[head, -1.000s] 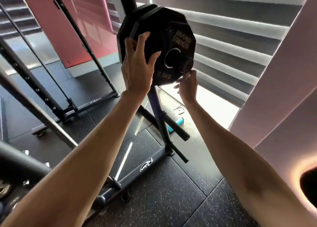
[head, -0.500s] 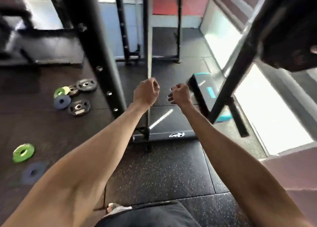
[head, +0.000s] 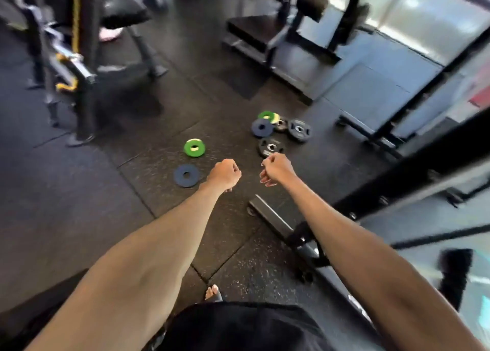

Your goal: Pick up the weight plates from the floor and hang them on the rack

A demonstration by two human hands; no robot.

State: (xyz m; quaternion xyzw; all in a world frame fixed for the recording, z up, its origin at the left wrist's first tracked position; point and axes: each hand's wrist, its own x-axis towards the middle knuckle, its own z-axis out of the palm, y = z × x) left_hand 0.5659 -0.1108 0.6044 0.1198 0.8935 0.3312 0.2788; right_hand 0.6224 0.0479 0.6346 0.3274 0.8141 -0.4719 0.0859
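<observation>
While weight plates (head: pixel 299 130) lie ahead, left hand (head: pixel 224 174) and right hand (head: pixel 277 169) curl empty.

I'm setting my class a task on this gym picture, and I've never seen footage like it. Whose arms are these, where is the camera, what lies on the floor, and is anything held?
The camera is worn on a person's head and looks forward and down, so the two bare arms reaching out are that person's own. The left hand and right hand are curled like fists and hold nothing. On the black rubber floor lie small weight plates. A green plate and a blue plate lie apart from the rest. Farther off is a cluster of green, blue and black plates. A dark metal beam crosses the right side.
</observation>
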